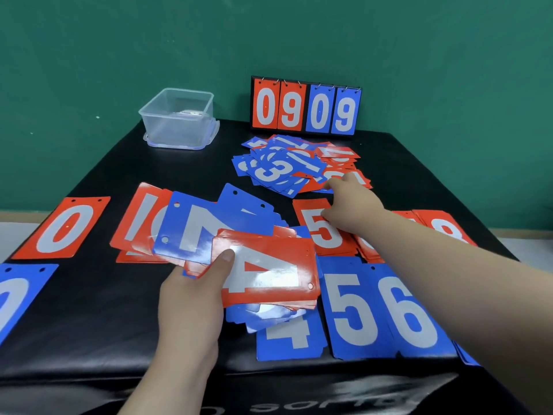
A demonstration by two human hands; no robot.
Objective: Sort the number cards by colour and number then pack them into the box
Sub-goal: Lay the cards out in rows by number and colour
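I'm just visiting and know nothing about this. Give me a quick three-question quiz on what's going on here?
1. True or false: the left hand holds a fan of cards with a red 4 on top.
2. The right hand is: A waving in the air; B at the mixed pile; C out of view.
3. Which four digits does the scoreboard show?
Key: 1 true; 2 B; 3 0909.

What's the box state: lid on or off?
Off. The box is open at the top, and the lid seems to lie underneath it. Whether it holds anything: cannot tell.
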